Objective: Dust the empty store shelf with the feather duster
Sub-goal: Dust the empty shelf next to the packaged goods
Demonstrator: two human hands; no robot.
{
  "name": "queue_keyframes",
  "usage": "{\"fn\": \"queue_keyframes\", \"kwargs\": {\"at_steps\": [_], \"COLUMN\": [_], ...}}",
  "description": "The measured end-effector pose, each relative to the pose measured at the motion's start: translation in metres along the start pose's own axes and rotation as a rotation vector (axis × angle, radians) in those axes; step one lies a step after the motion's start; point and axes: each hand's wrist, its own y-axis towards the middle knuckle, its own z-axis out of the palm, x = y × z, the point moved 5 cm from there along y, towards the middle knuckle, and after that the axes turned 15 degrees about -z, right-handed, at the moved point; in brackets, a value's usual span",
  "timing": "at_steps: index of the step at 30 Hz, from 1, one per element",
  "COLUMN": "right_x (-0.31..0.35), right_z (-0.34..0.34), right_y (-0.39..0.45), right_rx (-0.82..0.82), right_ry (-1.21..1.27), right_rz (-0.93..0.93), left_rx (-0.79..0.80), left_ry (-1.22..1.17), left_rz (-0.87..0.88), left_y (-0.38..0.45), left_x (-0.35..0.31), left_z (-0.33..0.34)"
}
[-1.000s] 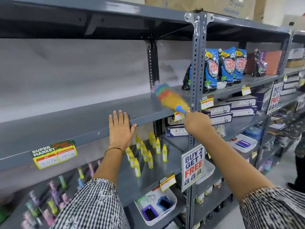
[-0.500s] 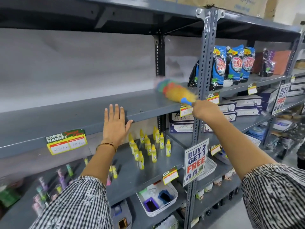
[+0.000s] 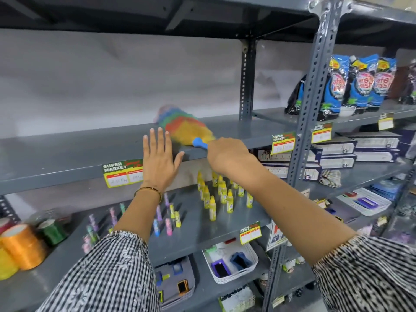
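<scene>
Swept leftward, the feather duster [image 3: 184, 127], gripped by right hand [image 3: 227, 154], lies beside flat-open left hand [image 3: 159, 161].

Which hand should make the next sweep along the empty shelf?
Right. The right hand already grips the feather duster on the shelf; the left hand lies open on its front edge.

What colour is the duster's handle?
Bright blue, seen in the head view: the handle sticks out of the right hand.

A rainbow-coloured feather duster [image 3: 184, 127] with a blue handle is lying blurred at frame centre. It is resting on the bare grey shelf [image 3: 67, 152], spanning mid-frame.
</scene>
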Motion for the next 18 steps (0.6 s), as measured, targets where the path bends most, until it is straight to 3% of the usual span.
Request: {"fn": "queue_keyframes", "kwargs": {"at_steps": [5, 11, 15, 18], "right_x": [-0.012, -0.126, -0.176, -0.173], "right_z": [-0.017, -0.008, 0.014, 0.036], "right_y": [0.006, -0.036, -0.074, -0.088], "right_rx": [-0.078, -0.234, -0.147, -0.055], "right_ry": [0.202, 0.286, 0.214, 0.256], "right_rz": [-0.004, 0.271, 0.585, 0.666], "left_rx": [-0.015, 0.024, 0.063, 0.069], "left_ry": [0.022, 0.048, 0.036, 0.003], "left_rz": [-0.066, -0.205, -0.208, -0.212], "left_y": [0.0, -0.007, -0.011, -0.009], "left_x": [0.022, 0.057, 0.069, 0.067], "left_z": [-0.011, -0.002, 0.006, 0.007]}}
